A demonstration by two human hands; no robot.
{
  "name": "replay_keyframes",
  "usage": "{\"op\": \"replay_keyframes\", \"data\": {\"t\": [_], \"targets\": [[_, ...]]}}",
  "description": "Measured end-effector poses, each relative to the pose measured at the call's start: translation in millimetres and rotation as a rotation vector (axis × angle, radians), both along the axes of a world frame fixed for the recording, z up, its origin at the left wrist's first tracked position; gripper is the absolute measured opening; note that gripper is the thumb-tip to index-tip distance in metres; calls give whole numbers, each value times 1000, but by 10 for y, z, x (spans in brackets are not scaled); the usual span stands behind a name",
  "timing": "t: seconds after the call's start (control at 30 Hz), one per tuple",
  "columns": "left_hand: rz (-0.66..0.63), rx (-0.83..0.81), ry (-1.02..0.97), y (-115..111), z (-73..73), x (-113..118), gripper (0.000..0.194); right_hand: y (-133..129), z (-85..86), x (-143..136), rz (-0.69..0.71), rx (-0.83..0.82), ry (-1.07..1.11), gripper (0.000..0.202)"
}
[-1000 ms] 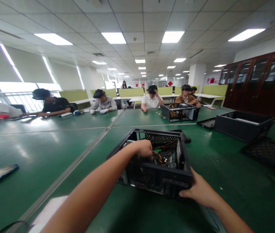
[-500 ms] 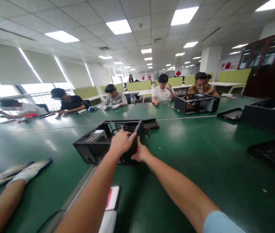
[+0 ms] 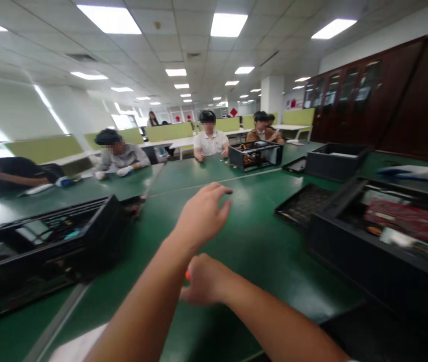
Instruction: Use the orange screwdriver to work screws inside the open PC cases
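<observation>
My left hand (image 3: 206,213) is over the green table (image 3: 251,251), fingers apart and bent, with nothing in it. Below and slightly right of it, my right hand (image 3: 208,281) has curled fingers around a small orange-red thing (image 3: 187,275), mostly hidden by the hand. To the left of my hands stands an open black computer case (image 3: 96,236), which neither hand touches. A second open case (image 3: 349,241), with a red circuit board (image 3: 410,218) inside, is at the right.
A black perforated panel (image 3: 304,203) lies beside the right case. Farther back are another black box (image 3: 336,161) and an open case (image 3: 255,155). Several people sit across the table. A gloved hand (image 3: 413,172) reaches in from the right.
The view has turned right. Both hands have come off the computer case, which now lies farther left in view. The right case and its red board have come into view.
</observation>
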State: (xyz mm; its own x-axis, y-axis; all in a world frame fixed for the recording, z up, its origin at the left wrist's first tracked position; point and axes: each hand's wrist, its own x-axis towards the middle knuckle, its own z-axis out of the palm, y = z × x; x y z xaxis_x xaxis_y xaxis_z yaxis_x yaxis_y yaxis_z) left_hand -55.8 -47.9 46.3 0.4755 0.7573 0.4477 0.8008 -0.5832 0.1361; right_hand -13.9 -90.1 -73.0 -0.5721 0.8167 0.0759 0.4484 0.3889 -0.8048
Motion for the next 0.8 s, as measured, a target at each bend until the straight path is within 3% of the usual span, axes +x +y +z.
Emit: {"op": "replay_keyframes", "data": {"t": [0.1,0.13,0.2,0.27,0.33,0.37,0.43,0.53,0.6,0.63,0.7,0.73,0.8], "targets": [[-408,-67,90,-200,-239,1103,40,-733,-250,1111,-84,-80,61,71],[-495,-68,98,-287,-356,1404,44,-998,-321,1474,-85,-118,91,63],[-538,-76,94,-427,-601,1813,50,-1507,-403,2174,-179,-253,186,52],[-435,-91,73,-463,-806,1909,51,-1927,-400,2818,-324,-260,210,50],[-290,-97,44,-368,-927,1693,53,-2183,-345,3350,-446,-251,243,58],[-254,-97,42,-278,-948,1484,53,-2232,-315,3551,-583,-245,308,62],[-231,-118,46,-47,-916,926,56,-2173,-275,3783,-714,-261,390,64],[-187,-267,51,308,-706,-15,61,-1822,-299,3712,-674,-307,436,63],[-54,-399,-2,483,-505,-488,68,-1555,-359,3502,-609,-335,464,64],[28,-458,15,550,-410,-628,72,-1438,-395,3392,-591,-342,494,62],[168,-540,162,669,-285,-696,81,-1240,-467,3218,-557,-349,573,56],[201,-585,288,732,-270,-640,89,-1158,-501,3163,-536,-363,603,53],[144,-619,535,878,-344,-439,111,-1023,-560,3109,-489,-407,627,49]]}}
